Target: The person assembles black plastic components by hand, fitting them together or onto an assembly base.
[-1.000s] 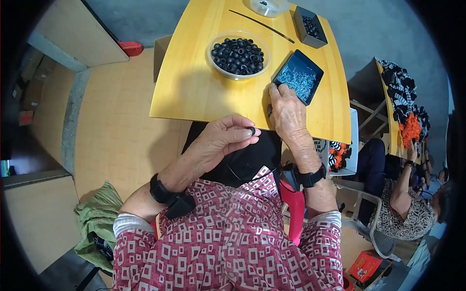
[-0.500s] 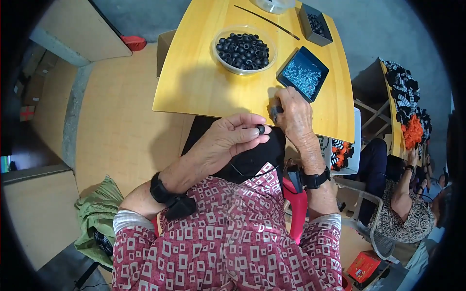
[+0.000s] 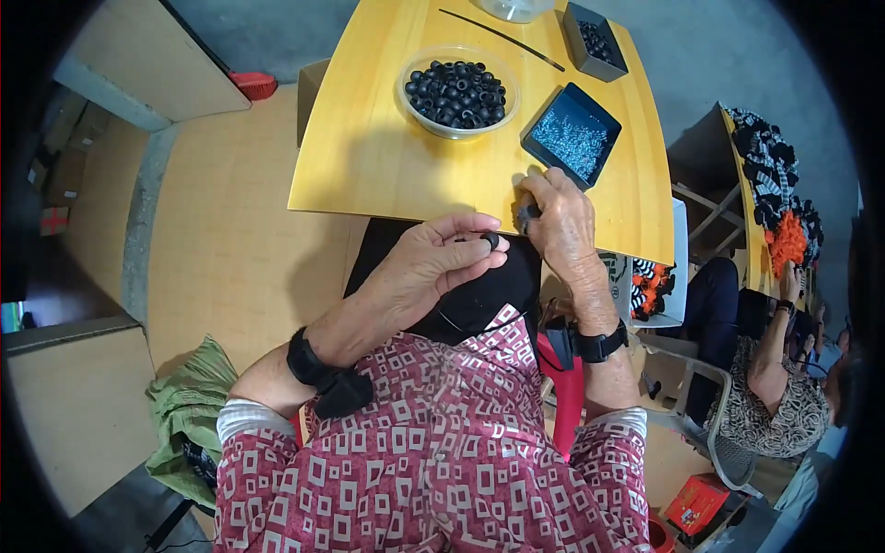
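Hold 1 black bead [image 3: 490, 241] steadily in narrow pinch of left hand [image 3: 433, 258], to the lower left of dark tray [image 3: 584, 100]. Steady right hand [image 3: 560, 221] just below this tray; cannot tell whether gripping small dark piece [image 3: 528, 213].

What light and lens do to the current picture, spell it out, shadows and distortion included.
Head view: a soft shadow lies across the yellow table and on the floor to its left; head view: straight edges bow, the table's included, and the corners fall to black; head view: the dark thing at the right hand is too indistinct to identify.
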### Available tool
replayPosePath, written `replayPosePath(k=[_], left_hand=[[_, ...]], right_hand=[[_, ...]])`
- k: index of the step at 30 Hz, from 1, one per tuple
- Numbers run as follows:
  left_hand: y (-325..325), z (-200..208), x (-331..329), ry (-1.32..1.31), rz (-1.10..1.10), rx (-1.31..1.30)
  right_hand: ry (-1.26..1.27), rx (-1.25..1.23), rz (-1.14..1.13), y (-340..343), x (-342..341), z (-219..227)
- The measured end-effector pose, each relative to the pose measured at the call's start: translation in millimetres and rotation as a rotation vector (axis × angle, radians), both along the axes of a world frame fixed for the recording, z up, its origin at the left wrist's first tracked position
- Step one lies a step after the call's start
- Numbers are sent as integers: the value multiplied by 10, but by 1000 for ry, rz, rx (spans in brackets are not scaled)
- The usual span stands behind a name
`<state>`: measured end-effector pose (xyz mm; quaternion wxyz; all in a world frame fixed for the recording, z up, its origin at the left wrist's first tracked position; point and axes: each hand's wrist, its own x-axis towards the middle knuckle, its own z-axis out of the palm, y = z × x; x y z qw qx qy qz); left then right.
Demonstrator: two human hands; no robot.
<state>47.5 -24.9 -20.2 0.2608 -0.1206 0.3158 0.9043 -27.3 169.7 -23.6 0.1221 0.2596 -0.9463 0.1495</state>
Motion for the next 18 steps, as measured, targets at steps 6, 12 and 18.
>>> replayPosePath(k=[6, 12, 18], left_hand=[[-26, -25, 4, 29, -42, -12], [9, -39, 1, 97, -40, -145], [23, -8, 40, 165, -73, -188]], right_hand=[[-11, -115, -13, 41, 17, -55], [-495, -987, -11, 33, 167, -27], [-881, -1521, 86, -122, 530, -17]])
